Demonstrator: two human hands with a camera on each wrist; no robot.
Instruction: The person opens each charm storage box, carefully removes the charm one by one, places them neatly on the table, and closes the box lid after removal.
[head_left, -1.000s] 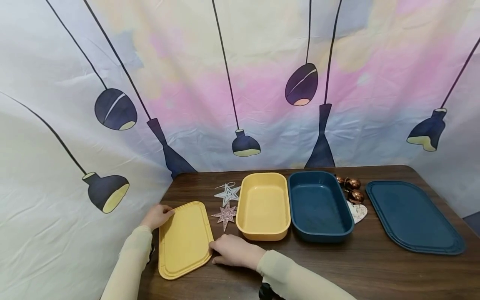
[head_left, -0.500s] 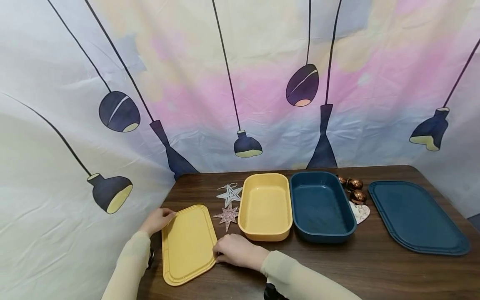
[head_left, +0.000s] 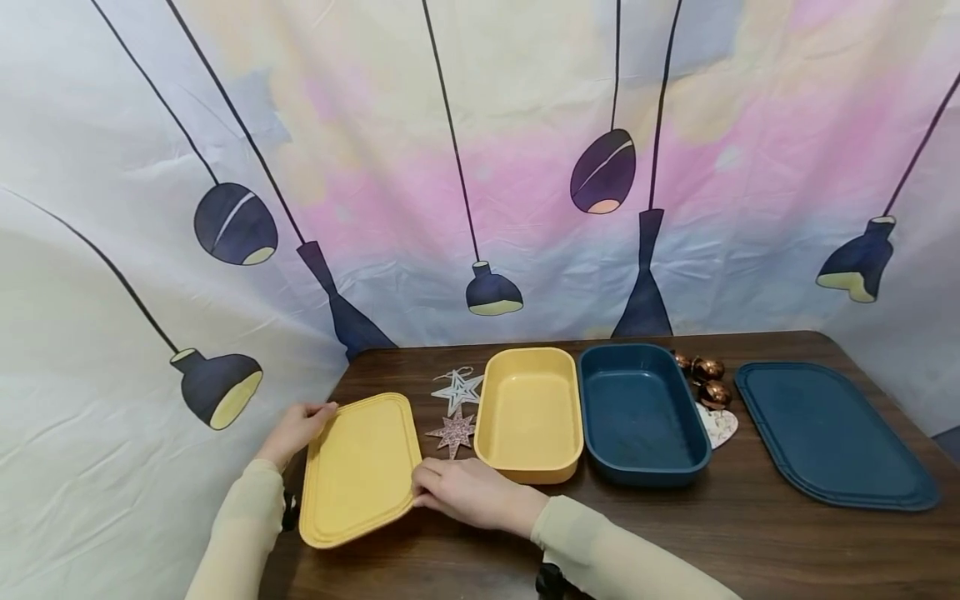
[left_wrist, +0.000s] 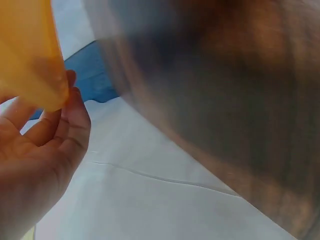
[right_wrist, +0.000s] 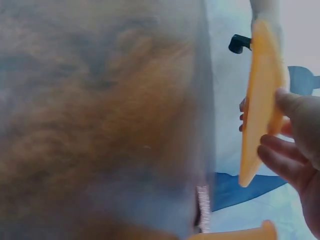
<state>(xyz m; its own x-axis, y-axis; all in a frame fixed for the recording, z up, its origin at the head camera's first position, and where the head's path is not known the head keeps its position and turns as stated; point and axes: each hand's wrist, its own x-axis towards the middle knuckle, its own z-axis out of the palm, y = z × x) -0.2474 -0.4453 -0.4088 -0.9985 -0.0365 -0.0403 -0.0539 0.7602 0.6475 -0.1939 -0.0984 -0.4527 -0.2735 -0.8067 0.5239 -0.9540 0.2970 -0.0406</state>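
Both hands grip a yellow rectangular lid (head_left: 362, 468) at the left of the table in the head view. My left hand (head_left: 296, 432) pinches its far left edge. On its right edge are the curled fingers of my right hand (head_left: 476, 493). Raised off the wood, the lid appears edge-on in the right wrist view, where the right hand (right_wrist: 302, 142) holds it between thumb and fingers. A corner of the lid (left_wrist: 27, 47) shows against the left hand (left_wrist: 42, 155) in the left wrist view. Right of the lid stands a deep yellow box (head_left: 528, 417).
A dark blue box (head_left: 645, 417) touches the yellow one's right side. A silver star (head_left: 459, 390) and a pink glitter star (head_left: 453, 432) lie left of the boxes. Copper balls (head_left: 712, 393), a white heart (head_left: 718, 427) and a blue lid (head_left: 832, 433) lie right.
The yellow lid lay on the table earlier and is now raised in both hands, shifted slightly left and tilted. The boxes and ornaments have stayed in place.
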